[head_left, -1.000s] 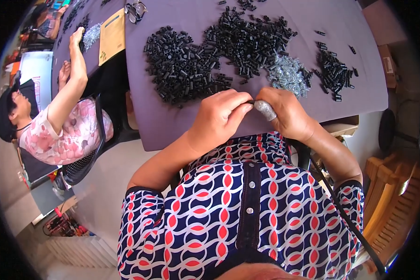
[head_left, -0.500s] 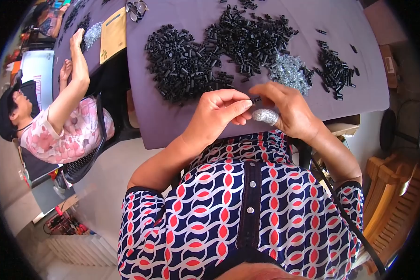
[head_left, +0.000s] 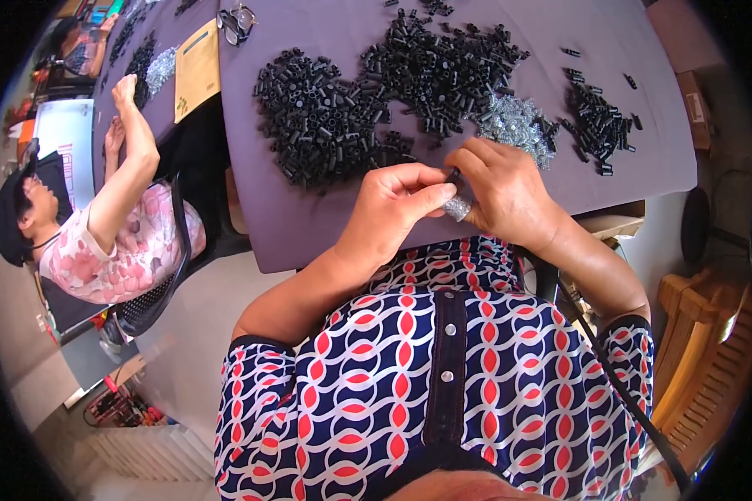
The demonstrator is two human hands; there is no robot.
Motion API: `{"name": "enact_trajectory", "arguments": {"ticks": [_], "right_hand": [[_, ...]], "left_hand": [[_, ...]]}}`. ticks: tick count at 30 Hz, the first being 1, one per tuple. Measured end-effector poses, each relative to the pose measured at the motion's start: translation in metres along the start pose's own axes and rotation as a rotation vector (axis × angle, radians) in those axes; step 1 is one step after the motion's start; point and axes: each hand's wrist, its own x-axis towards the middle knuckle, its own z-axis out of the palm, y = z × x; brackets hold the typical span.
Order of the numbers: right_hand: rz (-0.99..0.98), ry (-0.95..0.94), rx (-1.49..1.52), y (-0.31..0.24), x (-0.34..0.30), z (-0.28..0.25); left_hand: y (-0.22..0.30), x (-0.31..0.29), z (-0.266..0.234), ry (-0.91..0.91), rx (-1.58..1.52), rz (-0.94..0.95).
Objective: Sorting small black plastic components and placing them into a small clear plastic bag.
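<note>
My left hand (head_left: pixel 397 204) and my right hand (head_left: pixel 510 192) meet over the near edge of the table. Between their fingertips is a small black plastic piece (head_left: pixel 454 176), mostly hidden; both hands pinch it. A silvery wrap (head_left: pixel 458 207) covers the right thumb. Beyond my left hand lies a heap of short black plastic tubes (head_left: pixel 309 117), joined to a second black heap (head_left: pixel 439 71) farther back. Small clear pieces (head_left: pixel 518 125) are piled just past my right hand. Off to the right is a smaller pile of black pieces (head_left: pixel 600 125).
The table (head_left: pixel 301 230) has a dark purple-grey cover. Glasses (head_left: pixel 236 23) and a tan envelope (head_left: pixel 196 71) lie at the back left. A co-worker (head_left: pixel 113 225) in a cap and floral top sits left, handling similar piles. A wooden chair (head_left: pixel 702 351) stands at right.
My right fingers have closed in against my left fingertips around the black piece. The wrapped thumb has tucked in under it. My view has shifted slightly.
</note>
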Motion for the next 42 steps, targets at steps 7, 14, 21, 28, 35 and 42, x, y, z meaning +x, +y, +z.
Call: {"name": "enact_trajectory", "arguments": {"ticks": [7, 14, 21, 28, 35, 42], "right_hand": [[-0.023, 0.009, 0.123, 0.002, 0.002, -0.005], [-0.031, -0.038, 0.1, 0.004, 0.001, -0.009], [-0.097, -0.067, 0.02, 0.002, -0.005, -0.007], [-0.096, -0.092, 0.033, -0.001, -0.022, 0.008], [-0.052, -0.099, 0.043, 0.001, -0.016, 0.006], [-0.051, 0.034, 0.133, 0.007, -0.008, -0.001]], "left_hand": [[0.008, 0.003, -0.003, -0.113, -0.263, -0.209], [0.0, 0.005, 0.001, -0.114, -0.365, -0.235], [-0.006, -0.001, 0.003, -0.088, -0.242, -0.231], [-0.021, -0.008, 0.001, -0.078, -0.144, -0.252], [-0.014, -0.002, -0.003, -0.095, -0.202, -0.216], [-0.001, 0.003, -0.005, -0.145, -0.282, -0.308]]}}
